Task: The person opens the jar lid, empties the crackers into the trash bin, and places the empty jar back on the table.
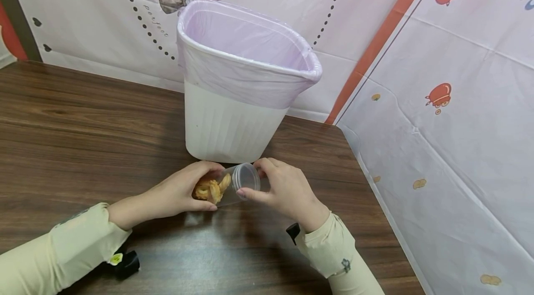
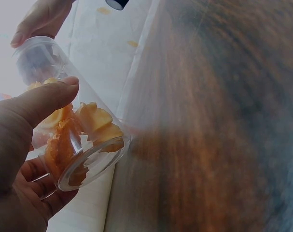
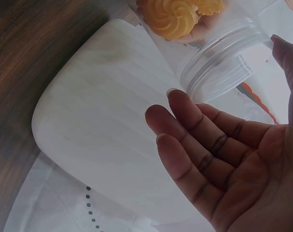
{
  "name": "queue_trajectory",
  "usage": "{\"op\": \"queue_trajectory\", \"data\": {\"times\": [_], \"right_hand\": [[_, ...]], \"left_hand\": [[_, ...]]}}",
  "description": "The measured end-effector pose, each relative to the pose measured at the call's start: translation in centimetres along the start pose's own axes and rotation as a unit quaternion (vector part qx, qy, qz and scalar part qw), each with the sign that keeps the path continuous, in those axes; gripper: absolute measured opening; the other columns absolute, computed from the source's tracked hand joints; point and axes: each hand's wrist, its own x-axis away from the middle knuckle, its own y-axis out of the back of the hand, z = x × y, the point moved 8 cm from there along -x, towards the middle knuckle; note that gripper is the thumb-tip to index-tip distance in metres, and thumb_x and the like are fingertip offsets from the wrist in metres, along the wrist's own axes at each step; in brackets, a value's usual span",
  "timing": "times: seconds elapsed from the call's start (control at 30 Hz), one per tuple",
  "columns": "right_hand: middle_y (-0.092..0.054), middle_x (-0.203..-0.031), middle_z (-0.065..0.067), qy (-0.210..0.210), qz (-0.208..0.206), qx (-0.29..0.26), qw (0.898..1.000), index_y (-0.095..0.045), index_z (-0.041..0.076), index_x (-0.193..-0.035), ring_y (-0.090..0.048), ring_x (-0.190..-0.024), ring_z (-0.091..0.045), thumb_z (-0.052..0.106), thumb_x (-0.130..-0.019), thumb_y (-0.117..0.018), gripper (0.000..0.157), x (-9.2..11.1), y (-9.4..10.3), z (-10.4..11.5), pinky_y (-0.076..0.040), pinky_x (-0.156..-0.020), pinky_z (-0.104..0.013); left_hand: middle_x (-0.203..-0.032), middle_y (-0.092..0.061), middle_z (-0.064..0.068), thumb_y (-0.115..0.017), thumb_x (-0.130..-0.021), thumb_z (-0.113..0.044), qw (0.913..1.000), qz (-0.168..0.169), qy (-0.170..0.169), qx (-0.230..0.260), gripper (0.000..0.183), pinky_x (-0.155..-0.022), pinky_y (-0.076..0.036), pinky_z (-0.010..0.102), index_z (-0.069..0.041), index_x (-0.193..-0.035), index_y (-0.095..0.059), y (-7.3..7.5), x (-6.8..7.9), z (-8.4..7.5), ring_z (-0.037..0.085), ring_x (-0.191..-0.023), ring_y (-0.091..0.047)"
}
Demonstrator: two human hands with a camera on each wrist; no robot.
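Observation:
A clear plastic jar (image 1: 227, 188) lies on its side just above the table, tilted slightly. Golden, swirl-shaped cookies (image 3: 170, 17) sit toward its base. My left hand (image 1: 183, 190) grips the jar around the base end, thumb along the near side, as the left wrist view also shows (image 2: 20, 121). At the other end is a clear ridged lid (image 1: 248, 180). My right hand (image 1: 288, 188) holds this lid between thumb and index finger. Its other fingers (image 3: 175, 164) extend loosely beside the lid in the right wrist view.
Right behind the hands stands a white trash bin (image 1: 233, 123) with a lilac liner (image 1: 250, 81) folded over its rim. The dark wooden table (image 1: 83, 137) meets printed white sheets (image 1: 417, 146) at the back and right. Black wrist devices (image 1: 127, 265) hang below the sleeves.

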Motion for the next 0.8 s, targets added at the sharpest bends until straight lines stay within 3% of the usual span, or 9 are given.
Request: {"op": "queue_trajectory", "data": {"times": [0.3, 0.8], "right_hand": [[-0.063, -0.086, 0.006, 0.015, -0.001, 0.002, 1.000, -0.061, 0.014, -0.106, -0.058, -0.071, -0.006, 0.054, -0.077, -0.073, 0.050, 0.07, 0.11, 0.11, -0.048, -0.061, -0.022], [-0.063, -0.097, 0.004, 0.033, 0.022, -0.003, 0.999, -0.060, 0.013, -0.114, -0.061, -0.086, -0.009, 0.051, -0.077, -0.074, 0.054, 0.07, 0.16, 0.32, -0.053, -0.072, -0.027]], "left_hand": [[-0.118, -0.061, 0.001, -0.085, -0.071, -0.028, 1.0000, -0.002, -0.003, -0.001, 0.067, -0.092, -0.049, 0.039, -0.010, -0.127, -0.053, 0.03, 0.01, 0.00, 0.016, -0.109, -0.058], [-0.118, -0.061, 0.000, -0.086, -0.070, -0.028, 1.0000, -0.005, -0.004, -0.002, 0.068, -0.093, -0.049, 0.038, -0.010, -0.127, -0.053, -0.09, -0.01, 0.04, 0.015, -0.109, -0.058]]}}
